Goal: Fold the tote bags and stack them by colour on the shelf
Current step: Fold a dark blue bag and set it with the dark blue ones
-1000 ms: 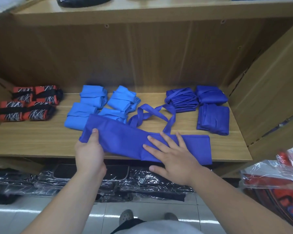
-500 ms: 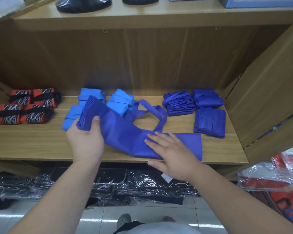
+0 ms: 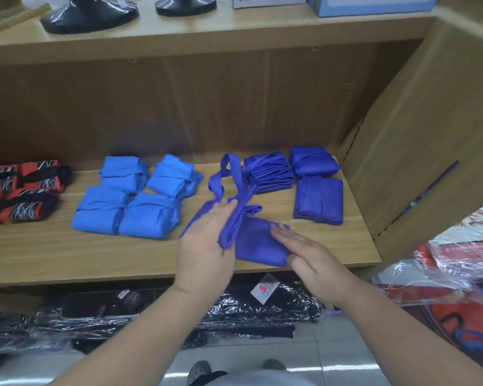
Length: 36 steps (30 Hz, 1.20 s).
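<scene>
My left grip (image 3: pixel 204 246) pinches the folded end of the dark blue tote bag (image 3: pixel 258 246) and brings it over the half lying at the shelf (image 3: pixel 95 263) front. My right grip (image 3: pixel 310 254), fingers flat and open, pins that half. I should land the edges square, then tuck the handles (image 3: pixel 215 186). A second ago the bag lay stretched long; now it is doubled.

Matt dark-blue cloth tote bag (image 3: pixel 258 240) on a smooth wood-grain shelf (image 3: pixel 95 254); glossy crinkled plastic wrap (image 3: pixel 262 307) below.
</scene>
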Motion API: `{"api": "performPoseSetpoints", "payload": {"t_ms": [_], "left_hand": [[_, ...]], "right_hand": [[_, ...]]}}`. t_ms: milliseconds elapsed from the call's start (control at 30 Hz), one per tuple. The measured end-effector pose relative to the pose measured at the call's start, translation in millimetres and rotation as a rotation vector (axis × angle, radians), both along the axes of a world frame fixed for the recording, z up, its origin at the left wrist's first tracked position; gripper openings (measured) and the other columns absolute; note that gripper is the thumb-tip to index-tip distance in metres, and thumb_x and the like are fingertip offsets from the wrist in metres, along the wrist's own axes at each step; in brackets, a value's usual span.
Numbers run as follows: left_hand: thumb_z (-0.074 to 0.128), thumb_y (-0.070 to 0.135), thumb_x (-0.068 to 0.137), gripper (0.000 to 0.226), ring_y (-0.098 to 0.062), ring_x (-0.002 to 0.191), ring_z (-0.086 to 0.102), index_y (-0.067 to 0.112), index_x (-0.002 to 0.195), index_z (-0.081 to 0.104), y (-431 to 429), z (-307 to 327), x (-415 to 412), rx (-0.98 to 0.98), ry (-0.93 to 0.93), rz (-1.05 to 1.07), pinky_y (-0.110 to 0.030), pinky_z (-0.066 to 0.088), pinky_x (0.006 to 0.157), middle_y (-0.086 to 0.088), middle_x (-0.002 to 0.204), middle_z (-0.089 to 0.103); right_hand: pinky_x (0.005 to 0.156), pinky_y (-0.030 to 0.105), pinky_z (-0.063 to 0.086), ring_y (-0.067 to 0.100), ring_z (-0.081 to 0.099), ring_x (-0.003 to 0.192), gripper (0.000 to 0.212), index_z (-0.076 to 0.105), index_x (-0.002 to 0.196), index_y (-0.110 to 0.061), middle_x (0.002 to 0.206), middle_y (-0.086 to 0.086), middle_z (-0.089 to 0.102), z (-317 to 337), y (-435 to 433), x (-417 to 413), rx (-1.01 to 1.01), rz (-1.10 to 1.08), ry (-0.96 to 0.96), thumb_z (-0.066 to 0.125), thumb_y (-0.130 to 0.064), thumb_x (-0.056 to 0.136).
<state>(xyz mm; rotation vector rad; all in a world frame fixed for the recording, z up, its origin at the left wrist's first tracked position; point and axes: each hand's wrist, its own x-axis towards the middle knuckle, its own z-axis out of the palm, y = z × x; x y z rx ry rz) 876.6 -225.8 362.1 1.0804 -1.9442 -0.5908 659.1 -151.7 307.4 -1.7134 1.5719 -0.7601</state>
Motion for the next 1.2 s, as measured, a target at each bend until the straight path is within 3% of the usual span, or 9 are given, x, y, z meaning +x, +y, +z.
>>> {"api": "performPoseSetpoints", "payload": {"t_ms": [100,167,367,500,600,767,933,1100,1200], "left_hand": [[0.053,0.003,0.081,0.055,-0.028,0.133,0.055,0.008,0.135,0.062,10.8,-26.6,-21.1,0.034,-0.184,-0.07,-0.051,0.041,0.113,-0.009,0.139,0.061],[0.051,0.006,0.081,0.056,-0.035,0.133,0.054,0.005,0.137,0.059,14.6,-38.8,-30.4,0.078,-0.283,-0.076,-0.059,0.04,0.111,-0.013,0.14,0.06],[0.055,0.019,0.091,0.059,-0.038,0.143,0.04,0.0,0.145,0.042,21.0,-59.4,-49.6,0.186,-0.404,-0.074,-0.049,0.026,0.12,-0.019,0.148,0.05],[0.038,0.06,0.088,0.076,-0.032,0.151,0.025,0.001,0.137,0.044,23.4,-61.8,-59.6,0.213,-0.453,-0.101,-0.05,0.018,0.124,-0.013,0.159,0.036],[0.024,0.059,0.089,0.085,-0.026,0.154,0.016,0.0,0.147,0.039,17.8,-55.6,-55.5,0.204,-0.517,-0.203,-0.049,0.013,0.125,-0.012,0.164,0.027],[0.041,0.045,0.096,0.051,-0.028,0.143,0.042,0.017,0.129,0.068,-0.5,-58.2,-25.6,0.06,-0.464,-0.274,-0.048,0.035,0.117,-0.01,0.151,0.05],[0.06,0.054,0.087,0.045,-0.031,0.102,0.061,0.022,0.115,0.075,4.1,-67.4,-12.7,-0.097,-0.436,-0.03,-0.054,0.047,0.095,-0.005,0.113,0.064],[0.053,0.052,0.091,0.045,-0.018,0.126,0.058,0.021,0.115,0.075,8.5,-76.4,-12.0,-0.016,-0.337,-0.021,-0.063,0.035,0.111,0.0,0.126,0.069],[0.038,0.072,0.094,0.072,-0.02,0.144,0.041,0.019,0.136,0.063,9.7,-79.9,-6.1,-0.003,-0.436,-0.132,-0.059,0.021,0.119,-0.001,0.147,0.054]], "right_hand": [[0.118,0.016,0.024,-0.009,0.032,0.143,0.069,0.019,0.159,-0.024,0.155,-0.008,0.04,7.8,1.8,0.1,0.059,-0.074,-0.201,0.037,-0.02,0.093],[0.119,0.02,0.025,-0.007,0.034,0.143,0.071,0.017,0.159,-0.029,0.157,-0.007,0.038,9.1,0.8,-0.4,0.061,-0.086,-0.25,0.037,-0.017,0.093],[0.117,0.022,0.035,-0.008,0.041,0.137,0.064,0.025,0.146,-0.058,0.151,-0.041,0.026,13.2,-2.3,-7.4,0.019,-0.092,-0.315,0.043,-0.023,0.095],[0.118,0.015,0.022,-0.007,0.02,0.148,0.055,0.043,0.152,-0.03,0.166,-0.016,0.017,4.0,-8.1,-11.9,-0.051,-0.084,-0.094,0.046,-0.043,0.099],[0.117,0.01,0.018,-0.006,0.022,0.148,0.051,0.059,0.14,-0.017,0.167,-0.013,0.017,-5.2,-11.4,-15.4,-0.07,-0.097,-0.009,0.048,-0.044,0.098],[0.12,0.023,0.027,-0.003,0.035,0.143,0.044,0.061,0.139,-0.014,0.155,-0.012,0.043,-13.0,-13.5,-20.2,-0.104,-0.062,0.006,0.049,-0.031,0.1],[0.116,0.015,0.026,0.007,0.044,0.138,0.043,0.063,0.137,-0.017,0.148,-0.014,0.049,-12.3,-17.9,-17.1,-0.123,-0.025,0.09,0.048,-0.029,0.098],[0.116,0.02,0.03,0.007,0.046,0.135,0.04,0.066,0.132,-0.021,0.143,-0.014,0.054,-11.5,-17.4,-17.6,-0.108,-0.016,0.08,0.052,-0.03,0.096],[0.115,0.021,0.03,0.006,0.047,0.134,0.04,0.067,0.131,-0.023,0.142,-0.014,0.056,-10.6,-15.2,-15.4,-0.104,-0.035,0.043,0.052,-0.028,0.095]]}}
